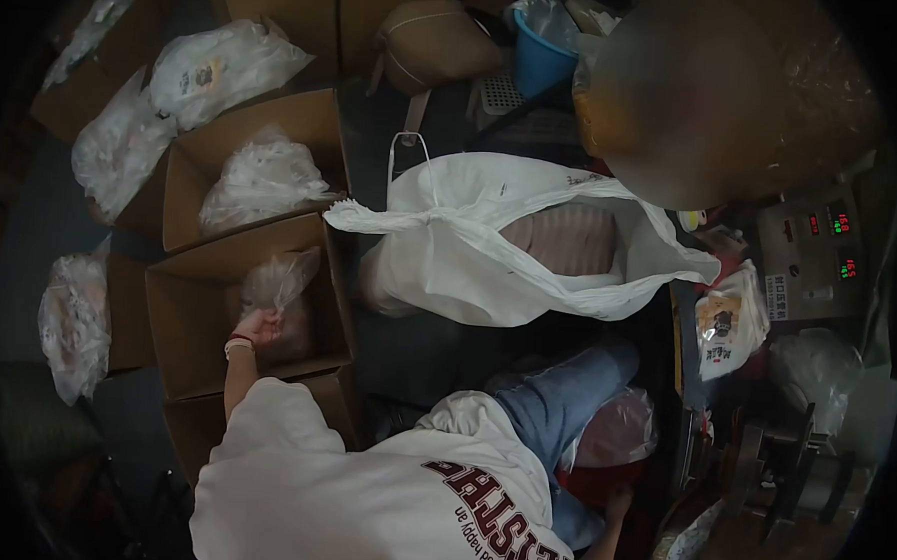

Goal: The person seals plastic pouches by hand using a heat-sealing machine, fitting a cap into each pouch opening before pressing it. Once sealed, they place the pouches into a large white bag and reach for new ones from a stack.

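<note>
My left hand [257, 328] reaches into an open cardboard box [188, 321]. Its fingers are closed on a clear plastic bag [280, 281], which hangs down inside the box. What the bag contains is too dim to make out. Low on the right, my right hand [617, 504] is beside a red container [600, 479], and its fingers are too dark to read. A clear bag with pinkish contents [617, 430] sits in or over that container, close to my leg.
In front of me stands a large white woven sack [449, 270] with stacked brownish packs [560, 239] in its opening. Bagged goods [263, 179] fill the adjoining box. A machine with red digits [810, 246] and printed pouches [732, 322] are on the right. A blue bin [543, 59] stands behind.
</note>
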### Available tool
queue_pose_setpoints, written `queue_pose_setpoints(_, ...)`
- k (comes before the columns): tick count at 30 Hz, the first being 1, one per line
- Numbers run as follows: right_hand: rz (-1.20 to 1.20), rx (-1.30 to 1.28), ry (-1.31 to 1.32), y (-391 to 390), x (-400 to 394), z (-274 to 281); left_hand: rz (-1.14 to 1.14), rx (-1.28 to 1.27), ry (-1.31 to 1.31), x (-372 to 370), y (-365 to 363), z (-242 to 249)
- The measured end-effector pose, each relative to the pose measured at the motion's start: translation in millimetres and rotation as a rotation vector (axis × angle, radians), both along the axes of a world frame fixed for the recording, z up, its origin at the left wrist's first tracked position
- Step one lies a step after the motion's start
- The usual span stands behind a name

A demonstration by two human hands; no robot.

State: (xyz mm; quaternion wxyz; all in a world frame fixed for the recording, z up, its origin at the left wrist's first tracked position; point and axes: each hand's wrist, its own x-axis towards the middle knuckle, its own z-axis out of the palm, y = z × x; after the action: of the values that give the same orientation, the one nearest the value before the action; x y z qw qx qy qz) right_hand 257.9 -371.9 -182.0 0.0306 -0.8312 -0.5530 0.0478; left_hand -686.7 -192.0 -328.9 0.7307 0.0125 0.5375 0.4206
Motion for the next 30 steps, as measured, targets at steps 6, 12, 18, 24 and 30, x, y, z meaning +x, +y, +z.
queue_pose_setpoints(6, 0.017, -0.218, 0.496, 62, -21, -36, 0.249, 0.593, -0.090, -98, -27, 143)
queue_pose_setpoints(12, 0.087, -0.336, 0.609, 91, -62, -25, 0.485, 1.113, 0.250, -105, 142, 354)
queue_pose_setpoints(18, -0.049, -0.075, 0.596, 40, -68, -67, 0.328, 1.117, 0.663, -61, 284, 430)
queue_pose_setpoints(24, -0.305, 0.221, 0.595, 7, -81, -72, -0.794, 0.436, 1.687, 130, 216, 351)
queue_pose_setpoints(30, -0.914, 0.042, -0.036, -2, -84, -22, -1.811, 0.421, 0.472, 328, 160, 369)
